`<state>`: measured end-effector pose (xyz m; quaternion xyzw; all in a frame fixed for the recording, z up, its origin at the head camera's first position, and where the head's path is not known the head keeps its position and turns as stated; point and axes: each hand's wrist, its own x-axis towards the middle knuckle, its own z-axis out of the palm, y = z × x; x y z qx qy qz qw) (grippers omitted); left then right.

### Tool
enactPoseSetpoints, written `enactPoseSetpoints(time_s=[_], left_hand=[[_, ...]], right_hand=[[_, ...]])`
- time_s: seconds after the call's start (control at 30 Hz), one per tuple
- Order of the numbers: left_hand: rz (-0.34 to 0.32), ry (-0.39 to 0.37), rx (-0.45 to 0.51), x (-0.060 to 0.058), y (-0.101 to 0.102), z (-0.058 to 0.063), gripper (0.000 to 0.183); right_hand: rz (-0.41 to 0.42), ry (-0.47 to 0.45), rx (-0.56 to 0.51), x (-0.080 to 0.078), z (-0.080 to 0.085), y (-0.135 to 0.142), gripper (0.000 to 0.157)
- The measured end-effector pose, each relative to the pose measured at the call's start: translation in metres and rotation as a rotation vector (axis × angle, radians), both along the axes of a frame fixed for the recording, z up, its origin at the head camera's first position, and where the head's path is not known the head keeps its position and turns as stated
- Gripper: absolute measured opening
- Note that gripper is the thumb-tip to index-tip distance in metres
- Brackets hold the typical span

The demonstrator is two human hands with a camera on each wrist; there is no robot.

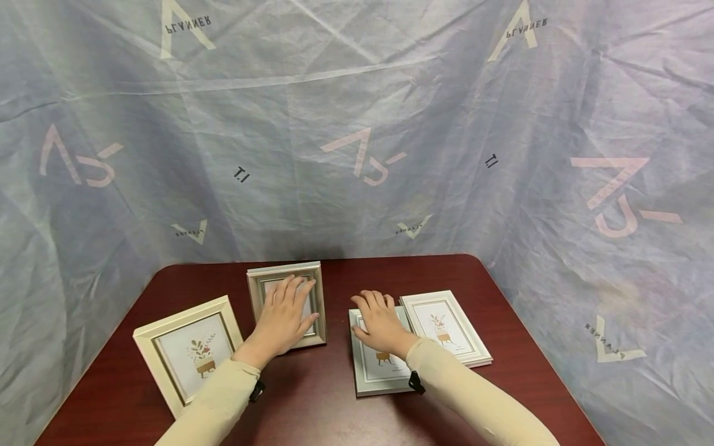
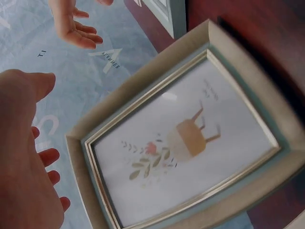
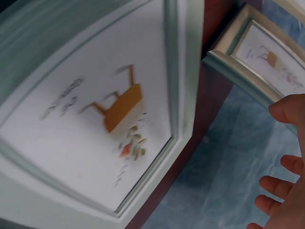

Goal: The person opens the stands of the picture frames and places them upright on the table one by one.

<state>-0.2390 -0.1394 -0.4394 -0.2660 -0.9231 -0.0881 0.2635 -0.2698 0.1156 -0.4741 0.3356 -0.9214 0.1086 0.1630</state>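
A champagne-coloured picture frame (image 1: 320, 303) stands upright at the back of the table, with a flower-pot print (image 2: 186, 138) inside. My left hand (image 1: 283, 316) hovers in front of it, fingers spread and holding nothing; the left wrist view shows a gap between hand and frame. A grey-green picture frame (image 1: 370, 371) lies face up near the middle. Over it hangs my right hand (image 1: 385, 325), its fingers loosely bent and nothing in them. That hand and forearm hide part of the grey-green frame.
A cream picture frame (image 1: 195, 359) stands tilted at the left, partly behind my left sleeve. Face up beside the grey-green one lies a white picture frame (image 1: 444, 328). The dark red table (image 1: 329, 396) meets a grey printed cloth (image 1: 301, 186) at its back and sides.
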Motion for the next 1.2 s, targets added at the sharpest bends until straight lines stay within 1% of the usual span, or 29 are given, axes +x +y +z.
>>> enactPoseSetpoints(time_s=[0.2, 0.43, 0.7, 0.9, 1.03, 1.13, 1.2], left_hand=[[-0.003, -0.018, -0.004, 0.006, 0.007, -0.01, 0.064], [0.002, -0.055, 0.039, 0.01, 0.019, -0.023, 0.059], [0.011, -0.101, 0.042, 0.013, 0.029, -0.039, 0.058], [0.009, -0.111, 0.028, 0.015, 0.033, -0.051, 0.059], [0.01, -0.164, 0.035, 0.017, 0.035, -0.059, 0.059], [0.016, -0.214, 0.042, 0.02, 0.037, -0.064, 0.06], [0.018, -0.236, 0.047, 0.022, 0.038, -0.067, 0.062]], right_hand=[[-0.024, -0.018, 0.018, -0.003, -0.006, 0.014, 0.059], [-0.023, -0.045, 0.058, -0.012, -0.014, 0.028, 0.06], [-0.042, -0.136, 0.169, -0.028, -0.027, 0.041, 0.056], [-0.057, -0.131, 0.236, -0.036, -0.029, 0.042, 0.05], [-0.071, -0.144, 0.287, -0.041, -0.03, 0.041, 0.047], [-0.084, -0.186, 0.313, -0.045, -0.031, 0.04, 0.045], [-0.09, -0.215, 0.311, -0.048, -0.033, 0.04, 0.043]])
